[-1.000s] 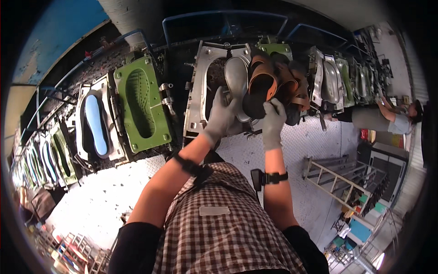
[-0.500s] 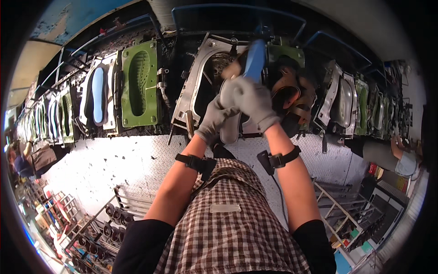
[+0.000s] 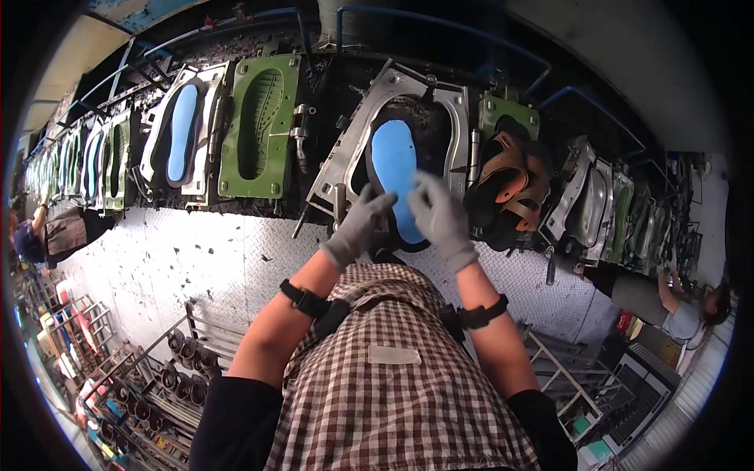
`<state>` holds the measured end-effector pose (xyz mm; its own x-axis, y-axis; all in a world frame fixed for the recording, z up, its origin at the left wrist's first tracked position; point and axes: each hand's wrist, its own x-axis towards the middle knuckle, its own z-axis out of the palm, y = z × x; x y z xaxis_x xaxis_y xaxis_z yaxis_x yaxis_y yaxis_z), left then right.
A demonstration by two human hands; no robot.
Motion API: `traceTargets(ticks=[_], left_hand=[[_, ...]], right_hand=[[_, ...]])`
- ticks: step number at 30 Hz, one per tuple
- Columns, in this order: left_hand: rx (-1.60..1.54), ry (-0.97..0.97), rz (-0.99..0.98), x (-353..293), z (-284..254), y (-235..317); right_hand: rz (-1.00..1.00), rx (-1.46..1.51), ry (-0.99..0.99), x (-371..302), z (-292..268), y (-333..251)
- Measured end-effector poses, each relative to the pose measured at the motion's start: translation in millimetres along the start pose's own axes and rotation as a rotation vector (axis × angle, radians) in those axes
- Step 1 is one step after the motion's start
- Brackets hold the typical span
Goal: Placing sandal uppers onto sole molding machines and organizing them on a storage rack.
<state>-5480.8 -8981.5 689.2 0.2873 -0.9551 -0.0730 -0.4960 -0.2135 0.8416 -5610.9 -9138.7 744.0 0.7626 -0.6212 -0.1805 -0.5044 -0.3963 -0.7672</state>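
A blue shoe insole (image 3: 395, 153) lies face up with a dark edge showing around it, over the middle of an opened metal shoe mould (image 3: 338, 161). My left hand (image 3: 363, 224), in a grey glove, is at the insole's near left edge, its fingertips close to or touching the blue surface. On the opposite edge my right hand (image 3: 440, 216), gloved too, has its fingers apart and slightly bent, a little blurred. Neither hand grips anything that I can see. What lies beneath the insole is hidden.
Brown-strapped sandals (image 3: 506, 177) rest against a green mould plate (image 3: 510, 114) on the right. Another green mould half (image 3: 259, 129) and a metal mould holding a blue insole (image 3: 182, 133) stand left. Racks with dark footwear (image 3: 184, 353) are behind me; other people work at both far sides.
My hands have separated from their joined grip. The blue insole, raised and tilted before, now lies flat over the mould. The grey piece at my hands no longer shows, and the view has shifted slightly.
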Motion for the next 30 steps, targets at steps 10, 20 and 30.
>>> traceTargets(ticks=[10,20,30], left_hand=[[-1.135,0.216,-0.558,93,11,15],[-0.927,0.326,-0.383,147,45,28],[0.19,0.224,0.116,151,81,117]], right_hand=[[-0.033,0.02,0.321,18,25,34],[0.076,-0.141,0.381,35,-23,37],[0.065,-0.335,0.586,-64,-138,106]])
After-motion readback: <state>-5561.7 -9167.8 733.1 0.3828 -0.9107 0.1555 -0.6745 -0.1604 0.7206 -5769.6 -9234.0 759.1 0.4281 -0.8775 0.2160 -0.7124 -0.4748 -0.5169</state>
